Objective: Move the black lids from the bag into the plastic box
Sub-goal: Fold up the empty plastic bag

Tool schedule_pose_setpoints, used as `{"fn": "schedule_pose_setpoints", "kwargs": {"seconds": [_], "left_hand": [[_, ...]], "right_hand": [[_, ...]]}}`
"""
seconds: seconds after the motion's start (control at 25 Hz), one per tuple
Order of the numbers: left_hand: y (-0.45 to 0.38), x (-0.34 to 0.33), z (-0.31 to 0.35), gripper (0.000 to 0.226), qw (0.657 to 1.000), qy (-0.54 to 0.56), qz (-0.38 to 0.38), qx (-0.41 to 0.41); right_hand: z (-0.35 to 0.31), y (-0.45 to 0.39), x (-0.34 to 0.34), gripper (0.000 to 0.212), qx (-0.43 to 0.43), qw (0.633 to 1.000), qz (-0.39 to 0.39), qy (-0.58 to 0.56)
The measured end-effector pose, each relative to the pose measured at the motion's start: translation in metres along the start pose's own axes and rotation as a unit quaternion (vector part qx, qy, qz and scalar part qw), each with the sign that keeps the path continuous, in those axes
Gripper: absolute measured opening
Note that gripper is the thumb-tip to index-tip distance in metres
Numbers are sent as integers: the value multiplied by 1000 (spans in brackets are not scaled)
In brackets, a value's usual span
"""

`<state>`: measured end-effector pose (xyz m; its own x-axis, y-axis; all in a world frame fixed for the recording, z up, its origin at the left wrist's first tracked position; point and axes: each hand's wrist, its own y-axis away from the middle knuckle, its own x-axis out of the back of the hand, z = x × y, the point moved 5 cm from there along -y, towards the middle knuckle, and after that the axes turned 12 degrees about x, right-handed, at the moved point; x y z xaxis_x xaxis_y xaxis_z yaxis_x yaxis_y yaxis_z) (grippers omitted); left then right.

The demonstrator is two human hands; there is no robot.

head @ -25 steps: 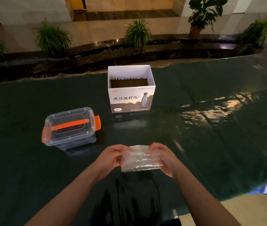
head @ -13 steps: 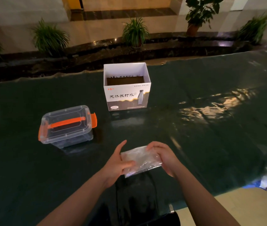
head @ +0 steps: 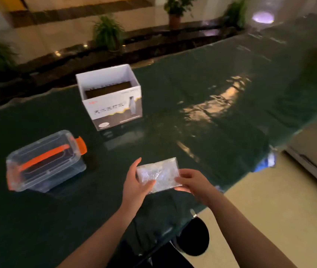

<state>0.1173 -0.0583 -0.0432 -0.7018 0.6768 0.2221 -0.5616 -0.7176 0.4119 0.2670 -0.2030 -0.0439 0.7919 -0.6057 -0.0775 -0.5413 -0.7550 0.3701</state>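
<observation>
A folded clear plastic bag (head: 159, 174) is held flat above the table's near edge between both hands. My left hand (head: 136, 185) grips its left end, thumb on top and fingers raised. My right hand (head: 191, 180) pinches its lower right corner. No black lids show in the bag. The clear plastic box (head: 45, 161) with an orange handle and orange latches stands to the left with its lid on; dark items show faintly inside it.
An open white cardboard box (head: 113, 99) with printed lettering stands behind the bag at centre. The table wears a dark green cloth (head: 211, 117) whose edge runs diagonally at right, with floor beyond. Potted plants (head: 108, 32) line a ledge at the back.
The view has swung and tilted to the right. The bag has gone from stretched between both hands to folded smaller, and my left hand has shifted its grip along the left end.
</observation>
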Motion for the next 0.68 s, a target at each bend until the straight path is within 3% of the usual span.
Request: {"fn": "schedule_pose_setpoints", "kwargs": {"seconds": [0.12, 0.24, 0.44, 0.56, 0.68], "left_hand": [[4, -23, -19, 83, 996, -17, -83, 2], [13, -55, -27, 87, 989, -55, -136, 2], [20, -124, -52, 73, 963, -168, -209, -36], [23, -166, -66, 51, 932, -261, -195, -159], [17, -210, -83, 44, 834, -403, -137, -351]], "right_hand": [[12, 42, 17, 17, 14, 989, 146, 36], [28, 78, 39, 28, 51, 960, 267, 69], [76, 128, 82, 41, 59, 922, 347, 162], [129, 154, 114, 46, 43, 887, 423, 181], [194, 170, 138, 43, 7, 848, 475, 234]]}}
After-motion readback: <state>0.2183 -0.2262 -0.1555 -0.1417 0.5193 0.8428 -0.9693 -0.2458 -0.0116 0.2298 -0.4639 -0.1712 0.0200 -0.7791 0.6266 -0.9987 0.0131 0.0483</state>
